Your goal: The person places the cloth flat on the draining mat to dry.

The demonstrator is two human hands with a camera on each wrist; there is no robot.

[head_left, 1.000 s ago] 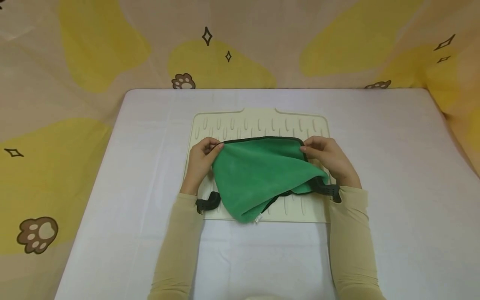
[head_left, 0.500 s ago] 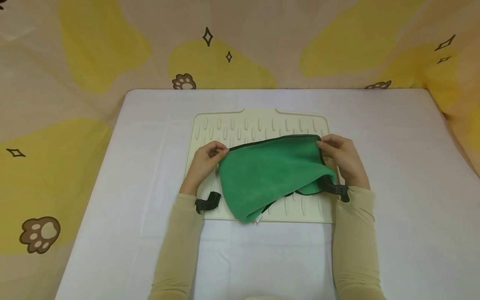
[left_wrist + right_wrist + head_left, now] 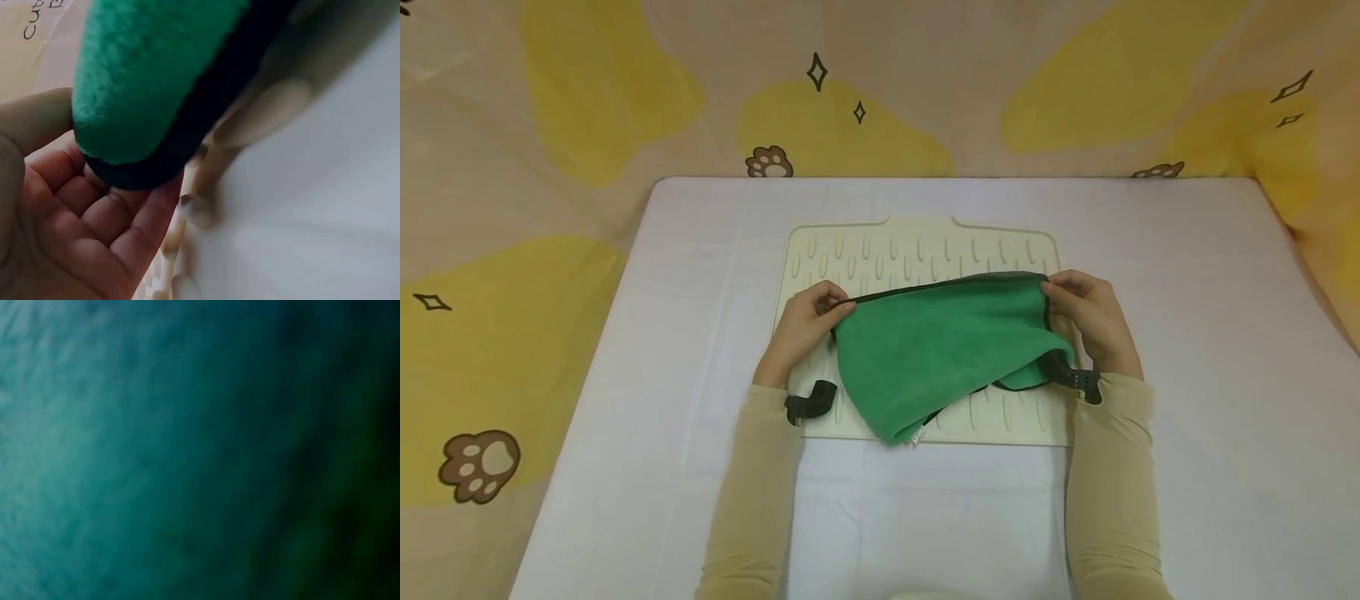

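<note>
I look down on the tabletop [image 3: 1187, 333], white-covered, with a ribbed cream mat [image 3: 917, 246] lying square near its middle, a little toward the far edge. Over the mat hangs the green cloth [image 3: 936, 350], dark-trimmed and lifted clear along its top.

The cloth's long axis is that top hem, running left to right, roughly parallel to the far edge of the tabletop, the right end sitting a touch higher. From the hem the cloth drapes toward me and tapers to a low corner with a small white tag [image 3: 914, 438], which points at the near edge of the mat and rests there or just above it; I cannot tell which.

My left hand [image 3: 801, 329] pinches the left top corner; the wrist view shows the fingers [image 3: 94, 215] curled under the dark trim with the thumb over it. My right hand [image 3: 1090, 321] pinches the right top corner from above. Its wrist view is filled by blurred green, so I read that grip from the head view alone.

To do this step well, I judge I should keep the hem taut and level between both pinches, so the slack below hangs evenly instead of bunching to the right, where a fold already tucks under. I would grip on the trim rather than the pile, and keep both corners at one height over the mat.
</note>
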